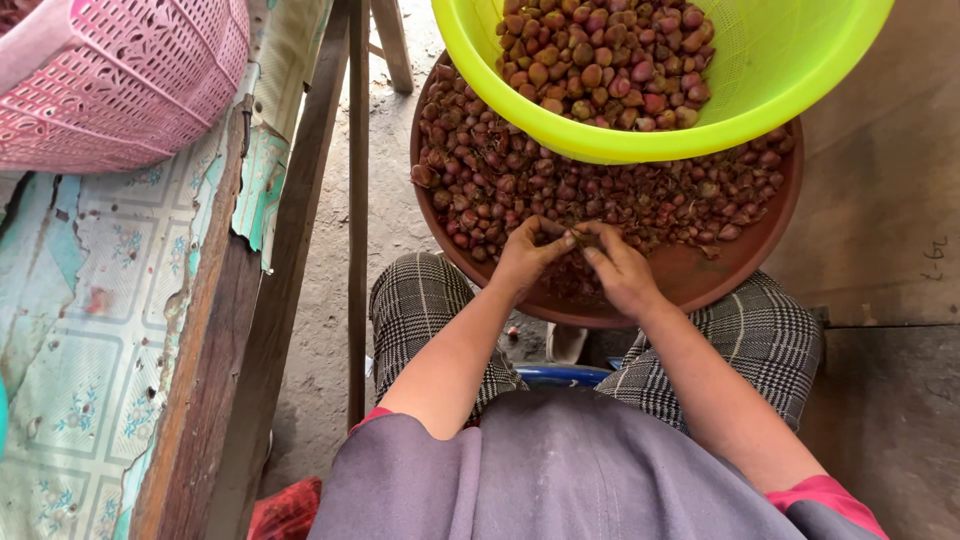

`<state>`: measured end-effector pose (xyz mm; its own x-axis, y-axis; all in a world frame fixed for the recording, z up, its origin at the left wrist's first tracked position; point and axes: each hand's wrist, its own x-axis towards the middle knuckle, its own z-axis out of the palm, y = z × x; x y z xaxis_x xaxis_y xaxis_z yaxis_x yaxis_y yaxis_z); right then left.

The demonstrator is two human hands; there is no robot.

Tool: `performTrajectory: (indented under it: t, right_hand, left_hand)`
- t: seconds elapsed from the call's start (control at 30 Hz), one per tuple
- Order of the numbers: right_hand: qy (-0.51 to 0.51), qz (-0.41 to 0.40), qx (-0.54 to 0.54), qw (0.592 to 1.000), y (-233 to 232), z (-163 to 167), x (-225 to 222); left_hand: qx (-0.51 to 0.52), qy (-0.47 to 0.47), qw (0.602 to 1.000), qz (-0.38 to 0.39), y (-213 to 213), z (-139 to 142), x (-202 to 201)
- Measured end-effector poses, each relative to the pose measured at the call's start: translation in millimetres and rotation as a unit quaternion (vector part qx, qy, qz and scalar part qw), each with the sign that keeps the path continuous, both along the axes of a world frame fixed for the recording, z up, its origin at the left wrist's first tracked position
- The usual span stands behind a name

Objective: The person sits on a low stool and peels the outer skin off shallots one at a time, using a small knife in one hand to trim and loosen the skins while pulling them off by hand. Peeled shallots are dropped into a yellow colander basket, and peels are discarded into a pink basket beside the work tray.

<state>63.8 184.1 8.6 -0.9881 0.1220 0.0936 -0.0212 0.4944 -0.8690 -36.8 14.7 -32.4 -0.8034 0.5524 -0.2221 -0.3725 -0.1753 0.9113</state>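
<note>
Two hands meet over the brown basin's [745, 265] near rim; left hand [525, 257] and right hand [620, 272] pinch one small shallot [578, 238] between fingertips, its axis too hidden to tell; green basin [790, 85] sits beyond.

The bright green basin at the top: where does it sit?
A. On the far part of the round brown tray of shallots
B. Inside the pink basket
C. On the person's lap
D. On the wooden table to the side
A: the green basin, full of peeled shallots, rests over the far part of the brown tray, while both hands work at the tray's near edge.
</note>
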Motion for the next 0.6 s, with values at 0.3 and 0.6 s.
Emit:
performTrajectory:
  t: [0.3,0.6]
  right_hand:
    - [-0.044,-0.059,0.042,0.996,-12.1,1.9,1.8]
    - [-0.110,-0.068,-0.212,0.969,10.1,-28.5,-5.2]
  left_hand:
    - [0.003,0.054,0.999,0.004,2.4,-17.2,-0.9]
    - [0.007,0.062,0.998,-0.010,8.0,-20.2,1.3]
